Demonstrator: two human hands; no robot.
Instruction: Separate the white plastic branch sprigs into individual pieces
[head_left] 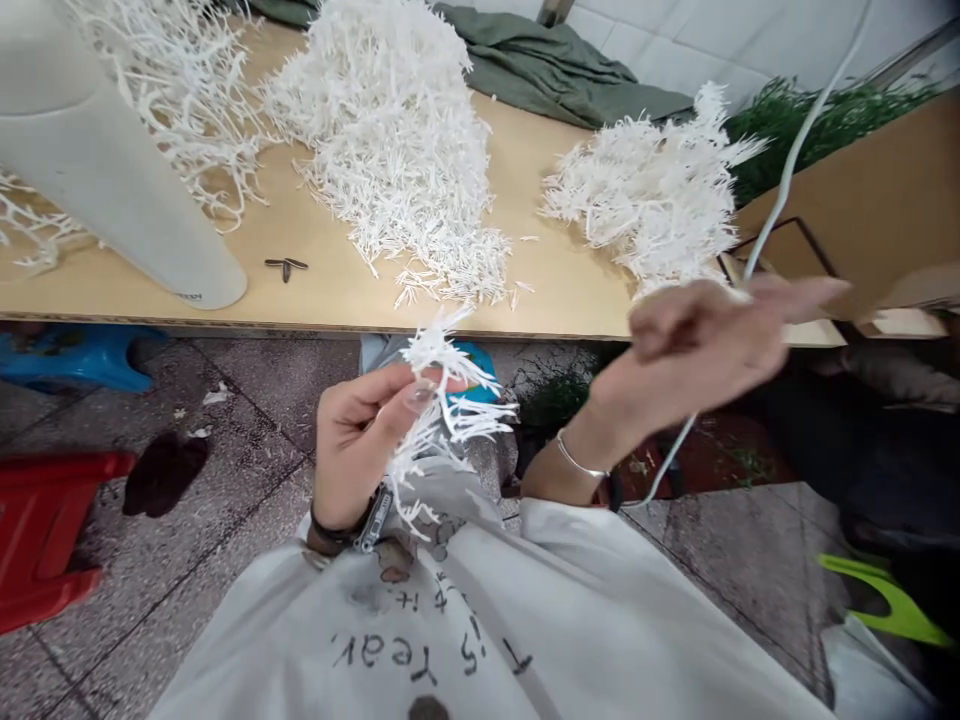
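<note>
My left hand (367, 430) pinches a white branched plastic sprig (457, 400) between thumb and fingers, in front of the table's near edge. The sprig's branches spread to the right and hang down over my shirt. To the right, my right hand (705, 340) is raised near the table edge, blurred by motion, away from the sprig; whether it holds anything is hard to make out. Just beyond it lies a pile of white sprigs (652, 200). A larger heap of small white pieces (405, 150) sits at the middle of the table (322, 300).
A tangle of white branched stems (187, 90) lies at the back left, behind a pale bottle (127, 170). Green cloth (562, 75) lies along the back. A white cable (795, 150) runs down at the right. Blue (82, 355) and red stools (45, 530) stand at the left.
</note>
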